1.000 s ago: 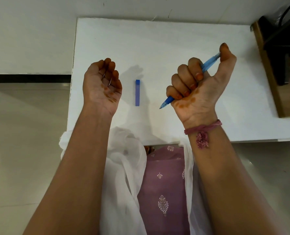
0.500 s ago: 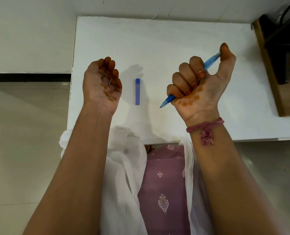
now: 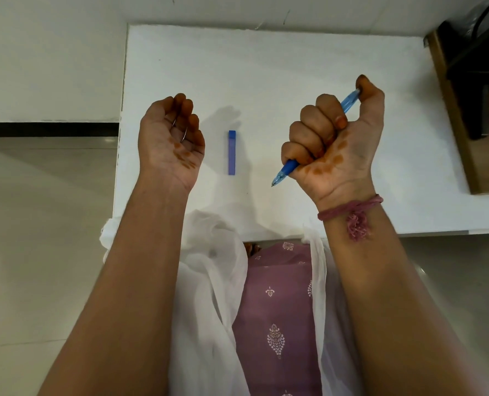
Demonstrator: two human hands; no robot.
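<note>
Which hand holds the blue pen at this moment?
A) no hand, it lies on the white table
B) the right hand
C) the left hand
B: the right hand has its fingers curled round the blue pen, while the left hand holds nothing.

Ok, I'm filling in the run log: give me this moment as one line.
right hand: grips pen in fist | left hand: loosely curled, holds nothing | blue stick: lies on table, untouched
</note>
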